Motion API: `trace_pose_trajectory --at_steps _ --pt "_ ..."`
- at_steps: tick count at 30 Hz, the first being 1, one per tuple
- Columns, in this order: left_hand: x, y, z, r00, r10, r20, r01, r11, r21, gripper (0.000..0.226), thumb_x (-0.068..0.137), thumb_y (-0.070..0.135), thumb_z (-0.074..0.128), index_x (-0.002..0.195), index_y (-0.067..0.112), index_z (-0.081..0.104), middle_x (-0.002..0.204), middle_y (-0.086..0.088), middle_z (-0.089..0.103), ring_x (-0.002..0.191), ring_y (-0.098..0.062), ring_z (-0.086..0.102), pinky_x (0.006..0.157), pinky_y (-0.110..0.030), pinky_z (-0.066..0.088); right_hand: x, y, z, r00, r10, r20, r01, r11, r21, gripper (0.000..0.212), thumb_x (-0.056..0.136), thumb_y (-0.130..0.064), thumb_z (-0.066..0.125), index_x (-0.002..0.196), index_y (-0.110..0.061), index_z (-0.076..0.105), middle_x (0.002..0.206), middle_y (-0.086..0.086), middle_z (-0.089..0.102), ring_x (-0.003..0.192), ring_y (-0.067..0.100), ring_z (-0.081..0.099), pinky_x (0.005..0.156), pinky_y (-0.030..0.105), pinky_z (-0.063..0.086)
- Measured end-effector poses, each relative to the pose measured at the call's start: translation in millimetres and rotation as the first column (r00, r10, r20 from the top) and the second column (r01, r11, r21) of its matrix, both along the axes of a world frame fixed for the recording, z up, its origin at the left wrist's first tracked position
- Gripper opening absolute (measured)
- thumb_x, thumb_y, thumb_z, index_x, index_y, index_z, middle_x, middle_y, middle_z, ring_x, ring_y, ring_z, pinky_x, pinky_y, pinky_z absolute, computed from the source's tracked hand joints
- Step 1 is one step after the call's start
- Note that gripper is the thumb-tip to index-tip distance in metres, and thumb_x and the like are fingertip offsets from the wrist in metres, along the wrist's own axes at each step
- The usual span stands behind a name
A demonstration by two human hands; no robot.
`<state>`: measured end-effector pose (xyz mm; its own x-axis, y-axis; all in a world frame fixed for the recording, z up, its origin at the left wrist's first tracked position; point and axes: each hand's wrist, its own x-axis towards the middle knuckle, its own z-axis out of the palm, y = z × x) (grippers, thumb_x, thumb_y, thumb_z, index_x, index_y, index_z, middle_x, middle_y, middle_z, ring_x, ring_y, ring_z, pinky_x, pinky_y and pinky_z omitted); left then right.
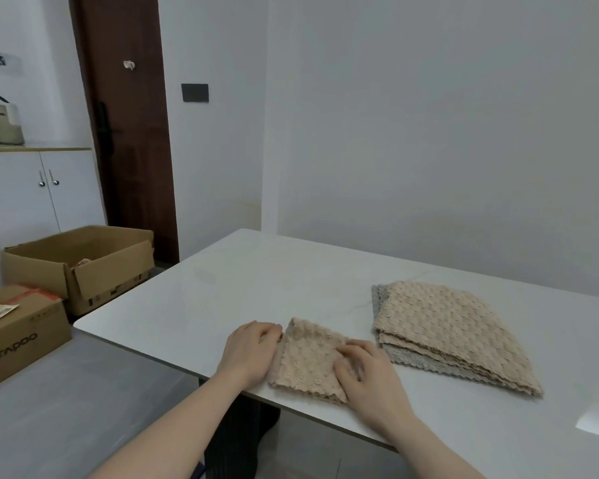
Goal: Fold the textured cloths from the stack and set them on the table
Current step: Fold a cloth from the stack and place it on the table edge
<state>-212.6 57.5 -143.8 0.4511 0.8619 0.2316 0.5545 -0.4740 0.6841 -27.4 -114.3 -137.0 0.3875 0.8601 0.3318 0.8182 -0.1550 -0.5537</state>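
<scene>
Beige cloth (312, 361) folded small, lower centre of frame, near table (194, 305) front edge. L hand (251, 350) fingers curled on its left edge; R hand (367, 371) pressing flat on right side, fingers roughly straight. Stack (453, 333) just right, apart. Risk – fold springs open if pressure lifts early; cloth could slip off edge – sits close.

Folded beige cloth with raised bubble texture (312, 361). Stack of beige and grey scallop-textured cloths (453, 333). White glossy tabletop (242, 288). Brown cardboard boxes (80, 264). Dark brown wooden door (125, 133). White walls.
</scene>
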Motion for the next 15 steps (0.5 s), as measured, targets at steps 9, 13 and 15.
trace_pose_trajectory --at_steps 9,13,15 --pt "5 -10 -7 0.963 -0.019 -0.267 0.079 0.973 0.216 0.052 0.094 0.070 0.035 0.126 0.035 0.056 0.133 0.016 0.054 0.129 -0.011 0.045 0.114 -0.033 0.032 1 4 -2 0.985 -0.160 -0.060 0.156 0.985 -0.074 0.082 0.087 -0.066 0.048 0.156 -0.029 0.024 0.139 -0.010 0.052 0.131 0.015 0.041 0.113 0.038 0.034" --pt "4 -8 -8 0.956 -0.056 -0.289 0.125 0.966 0.228 0.051 0.099 0.065 0.034 0.133 0.032 0.054 0.140 0.015 0.050 0.133 -0.011 0.042 0.115 -0.034 0.029 7 4 0 0.962 -0.177 -0.208 0.170 0.984 -0.052 0.078 0.085 -0.069 0.049 0.153 -0.035 0.030 0.118 -0.017 0.060 0.120 0.013 0.045 0.107 0.039 0.039" --pt "4 -7 -9 0.958 -0.078 -0.274 0.142 0.965 0.222 0.050 0.099 0.064 0.035 0.133 0.032 0.056 0.141 0.017 0.050 0.132 -0.010 0.042 0.115 -0.034 0.030 10 5 -1 0.953 -0.167 -0.251 0.163 0.986 -0.037 0.071 0.087 -0.061 0.056 0.150 -0.036 0.035 0.107 -0.023 0.060 0.115 0.011 0.047 0.104 0.037 0.041"
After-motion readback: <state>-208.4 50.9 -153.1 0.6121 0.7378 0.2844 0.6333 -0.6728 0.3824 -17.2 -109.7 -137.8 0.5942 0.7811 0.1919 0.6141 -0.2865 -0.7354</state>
